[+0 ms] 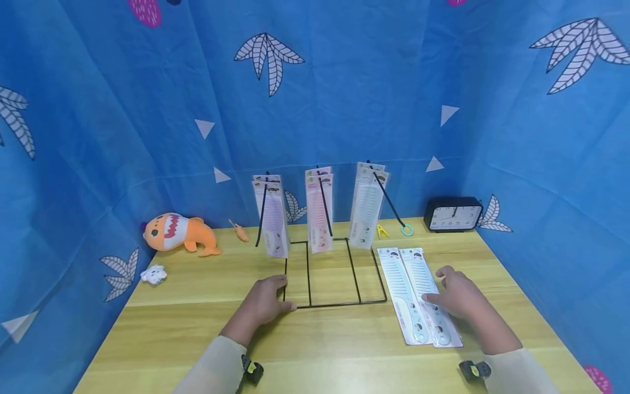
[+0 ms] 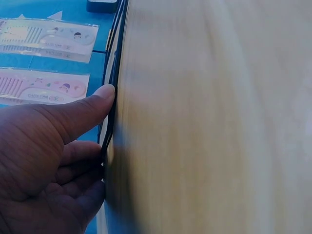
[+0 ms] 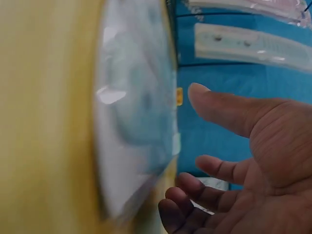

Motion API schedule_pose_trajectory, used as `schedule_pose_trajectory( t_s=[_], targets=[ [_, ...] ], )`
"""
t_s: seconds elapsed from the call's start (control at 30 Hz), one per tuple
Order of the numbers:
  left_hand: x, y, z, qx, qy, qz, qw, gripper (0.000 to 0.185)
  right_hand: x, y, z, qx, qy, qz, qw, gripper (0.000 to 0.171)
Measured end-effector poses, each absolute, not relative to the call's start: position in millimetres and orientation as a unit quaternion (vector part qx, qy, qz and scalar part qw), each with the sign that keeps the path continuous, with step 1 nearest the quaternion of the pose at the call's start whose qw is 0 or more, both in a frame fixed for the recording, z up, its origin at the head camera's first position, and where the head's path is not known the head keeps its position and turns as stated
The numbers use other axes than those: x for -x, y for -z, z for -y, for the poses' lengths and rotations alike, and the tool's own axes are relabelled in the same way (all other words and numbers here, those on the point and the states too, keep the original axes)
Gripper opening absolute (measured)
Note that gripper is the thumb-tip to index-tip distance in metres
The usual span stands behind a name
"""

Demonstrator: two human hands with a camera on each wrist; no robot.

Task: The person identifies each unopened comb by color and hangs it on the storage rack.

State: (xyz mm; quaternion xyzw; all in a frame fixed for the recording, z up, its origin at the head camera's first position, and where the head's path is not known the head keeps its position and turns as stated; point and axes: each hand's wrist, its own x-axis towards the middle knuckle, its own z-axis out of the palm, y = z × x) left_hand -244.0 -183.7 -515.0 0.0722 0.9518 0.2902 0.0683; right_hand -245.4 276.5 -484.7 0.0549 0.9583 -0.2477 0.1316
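A black wire display rack (image 1: 325,305) stands on the table with packaged plastic combs on its prongs: purple (image 1: 272,219), pink (image 1: 320,213) and pale green (image 1: 368,208). My left hand (image 1: 264,300) rests at the front left corner of its base, thumb and fingertips touching the wire. Two more green packaged combs lie side by side at the rack's right, a left one (image 1: 400,287) and a right one (image 1: 422,279). Over the right one, my right hand (image 1: 458,294) has its fingers spread loosely; the right wrist view shows a gap between hand and package (image 3: 141,97).
At the back right stand a black clock (image 1: 453,214), a yellow clip (image 1: 381,232) and a teal ring (image 1: 407,230) near the right prong's tip. An orange plush toy (image 1: 179,234), a small orange item (image 1: 239,232) and a white trinket (image 1: 154,274) sit left. Blue curtains (image 1: 344,82) surround the table.
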Motion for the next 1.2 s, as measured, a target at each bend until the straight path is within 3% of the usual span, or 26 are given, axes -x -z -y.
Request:
schedule_pose_trajectory(
  t_s=[0.4, 0.9, 1.2],
  targets=[
    [243, 516, 185, -0.076, -0.291, -0.951, 0.068, 0.072, 247, 498, -281, -0.059, 0.241, -0.959, 0.137, 0.094],
    [244, 514, 184, -0.08, -0.284, -0.953, 0.064, 0.07, 248, 494, -303, -0.131, 0.229, -0.949, 0.171, 0.08],
    [244, 517, 184, -0.078, -0.285, -0.953, 0.064, 0.071, 248, 495, -304, -0.119, 0.215, -0.951, 0.188, 0.068]
  ],
)
